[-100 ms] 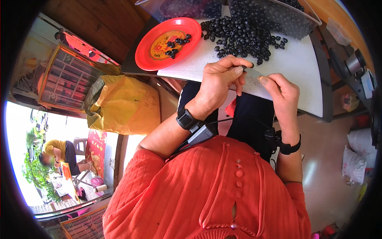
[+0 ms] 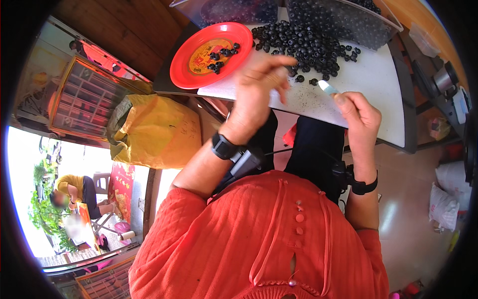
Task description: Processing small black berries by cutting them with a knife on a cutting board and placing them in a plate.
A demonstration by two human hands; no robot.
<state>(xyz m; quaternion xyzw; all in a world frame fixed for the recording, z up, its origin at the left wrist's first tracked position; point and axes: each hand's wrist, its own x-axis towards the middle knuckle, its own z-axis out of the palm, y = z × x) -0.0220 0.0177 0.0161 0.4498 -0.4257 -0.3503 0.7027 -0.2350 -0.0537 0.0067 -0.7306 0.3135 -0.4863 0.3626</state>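
In my right hand (image 2: 361,112) I pinch a small, flat, blade-like tool (image 2: 328,88), pale and shiny, pointing up and left above the white board (image 2: 368,94). My left hand (image 2: 259,82) is smeared by motion between the red plate (image 2: 181,72) and the pile of small black, round, bead-like pieces (image 2: 308,45). Whether its fingers hold a piece is not visible. Two loose black pieces (image 2: 313,81) lie on the board between my hands. Several more black pieces (image 2: 216,65) rest on the plate's yellow patterned centre.
Clear plastic bins (image 2: 368,30) with more black pieces stand behind the pile. A yellow bag (image 2: 159,132) sits left of the table. At the right are a dark machine with a metal cylinder (image 2: 444,77) and white sacks (image 2: 443,204). Another person (image 2: 72,187) sits outside, far left.
My left hand has swung left, away from the tool, and the black piece at its fingertips no longer shows. My right hand has shifted slightly right, leaving the tool in plain view.
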